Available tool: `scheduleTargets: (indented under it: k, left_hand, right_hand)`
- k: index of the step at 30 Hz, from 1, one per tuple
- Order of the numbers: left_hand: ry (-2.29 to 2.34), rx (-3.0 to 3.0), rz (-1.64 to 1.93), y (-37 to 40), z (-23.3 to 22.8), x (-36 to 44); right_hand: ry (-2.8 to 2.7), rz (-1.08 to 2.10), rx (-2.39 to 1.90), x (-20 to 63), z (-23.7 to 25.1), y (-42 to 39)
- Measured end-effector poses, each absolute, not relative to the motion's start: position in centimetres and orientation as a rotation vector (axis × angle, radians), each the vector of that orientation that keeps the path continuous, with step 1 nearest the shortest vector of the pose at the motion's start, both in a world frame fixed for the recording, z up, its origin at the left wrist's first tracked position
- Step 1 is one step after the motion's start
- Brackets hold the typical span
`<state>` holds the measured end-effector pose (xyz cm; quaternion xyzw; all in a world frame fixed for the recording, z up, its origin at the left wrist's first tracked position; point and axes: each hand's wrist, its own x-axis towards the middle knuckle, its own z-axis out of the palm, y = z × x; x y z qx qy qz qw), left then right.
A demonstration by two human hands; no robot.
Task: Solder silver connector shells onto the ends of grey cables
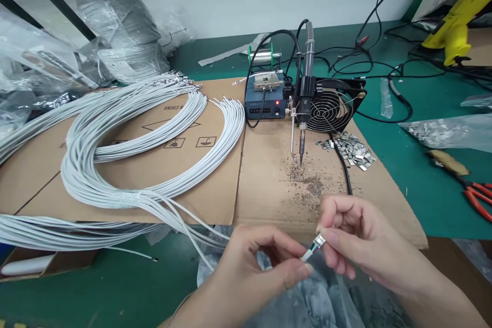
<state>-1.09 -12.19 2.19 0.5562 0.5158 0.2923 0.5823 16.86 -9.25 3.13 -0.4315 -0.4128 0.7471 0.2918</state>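
Note:
Between thumb and forefinger, my left hand (265,261) pinches the end of a white cable (306,255), where thin coloured wires come out. My right hand (353,238) grips a small metal connector (320,240) at the tip of those wires. Both hands are close together in front of the cardboard's near edge. Beyond them, a soldering iron (305,97) is held upright in a stand, tip down above scattered solder bits (307,184). A pile of small metal connector pieces (355,150) lies to the right of the iron.
Coiled white cables (80,164) spread over the cardboard (265,164) at left. Behind the iron are a blue soldering station (261,102) with a red light, a black fan (330,110) and a solder spool (263,56). Red-handled pliers (478,197) and a yellow tool (453,31) lie right.

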Motion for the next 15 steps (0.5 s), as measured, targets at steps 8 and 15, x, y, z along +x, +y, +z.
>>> scheduleTargets:
  k: [8, 15]
  left_hand:
    - [0.732, 2.045, 0.460, -14.7, -5.0, -0.6]
    - [0.995, 2.396, 0.010, -14.5, -4.4, -2.1]
  right_hand:
    - [-1.247, 1.510, -1.104, 21.5, 0.9, -10.0]
    - [-1.333, 1.324, -1.226, 23.2, 0.3, -9.6]
